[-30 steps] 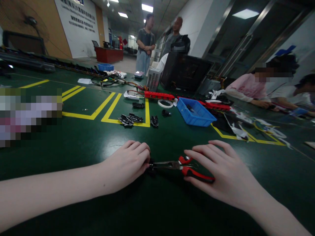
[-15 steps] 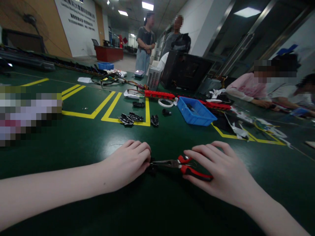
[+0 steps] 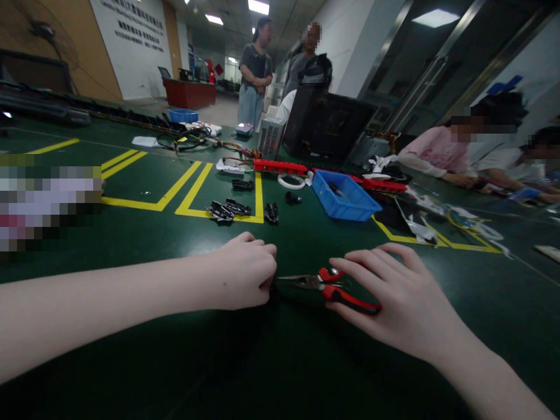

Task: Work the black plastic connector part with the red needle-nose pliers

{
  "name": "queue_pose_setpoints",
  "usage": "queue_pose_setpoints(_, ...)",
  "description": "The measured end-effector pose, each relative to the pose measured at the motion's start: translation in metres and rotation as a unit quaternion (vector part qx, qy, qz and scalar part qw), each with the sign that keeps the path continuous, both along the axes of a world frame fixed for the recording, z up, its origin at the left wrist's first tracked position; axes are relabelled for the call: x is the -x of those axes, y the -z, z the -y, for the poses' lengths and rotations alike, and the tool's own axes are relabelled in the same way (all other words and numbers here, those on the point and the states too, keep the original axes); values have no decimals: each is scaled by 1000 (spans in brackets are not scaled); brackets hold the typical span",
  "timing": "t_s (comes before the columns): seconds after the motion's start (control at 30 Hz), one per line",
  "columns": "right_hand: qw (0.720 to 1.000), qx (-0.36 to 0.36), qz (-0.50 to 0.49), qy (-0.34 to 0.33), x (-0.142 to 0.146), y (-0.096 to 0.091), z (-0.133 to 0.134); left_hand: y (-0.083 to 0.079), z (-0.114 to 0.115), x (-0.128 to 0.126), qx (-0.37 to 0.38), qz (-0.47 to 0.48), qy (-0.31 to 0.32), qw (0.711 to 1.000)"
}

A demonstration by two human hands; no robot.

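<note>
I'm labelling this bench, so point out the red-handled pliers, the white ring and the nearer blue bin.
Red-handled pliers (image 3: pixel 312 282): head view, on the metal around the pivot.
White ring (image 3: pixel 292 187): head view, on the near edge of its band.
Nearer blue bin (image 3: pixel 356 212): head view, on its near outer wall.

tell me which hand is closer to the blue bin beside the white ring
Right: the right hand, on the red-handled pliers, is in front of the blue bin; the left hand is farther off, toward its near left.
</note>
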State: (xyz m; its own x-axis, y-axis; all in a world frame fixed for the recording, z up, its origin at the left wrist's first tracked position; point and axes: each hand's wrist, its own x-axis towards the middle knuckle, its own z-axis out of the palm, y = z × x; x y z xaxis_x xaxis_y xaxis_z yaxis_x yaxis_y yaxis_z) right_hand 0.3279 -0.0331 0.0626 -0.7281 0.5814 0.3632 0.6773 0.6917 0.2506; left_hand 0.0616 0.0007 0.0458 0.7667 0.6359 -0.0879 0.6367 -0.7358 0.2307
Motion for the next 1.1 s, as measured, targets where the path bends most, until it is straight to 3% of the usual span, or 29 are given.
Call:
queue_pose_setpoints(0.33, 1000, 21, -14, -8, 0, -4, 4, 21, 25, 21, 39, 130, -19, 990)
queue_pose_setpoints(0.53, 999, 48, -4, -13, 3, -4, 7, 32, 27, 26, 55, 188, -28, 980)
queue_pose_setpoints(0.83, 999, 3, 46, -9, 3, -5, 10, 36, 25, 26, 54, 205, -15, 977)
queue_pose_setpoints(1.1, 996, -43, 73, -19, 6, -16, 20, 35, 28, 22, 28, 199, -3, 980)
